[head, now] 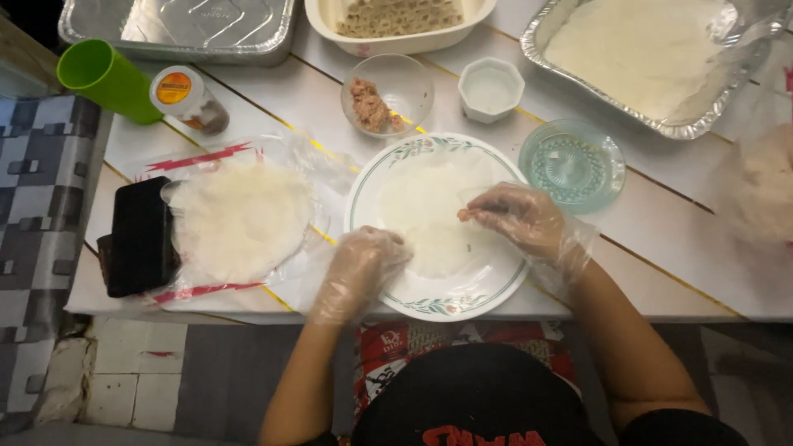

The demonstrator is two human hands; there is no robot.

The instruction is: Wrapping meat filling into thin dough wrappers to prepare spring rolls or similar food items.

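The thin, translucent wrapper (429, 219) lying flat on the plate (372, 177) on the counter (661, 223) looks limp, damp and easily torn, best lifted by its edge, where the gloved left hand (363, 260) rests with curled fingers while the right hand (520, 216) pinches a bit of filling (467, 215).

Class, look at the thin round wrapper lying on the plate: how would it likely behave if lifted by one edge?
The wrapper looks translucent and lies flat against the plate, so it would probably droop rather than stay stiff. It seems very thin, so likely light and easy to tear. The gloved left hand presses its edge, hinting it may slide or cling.
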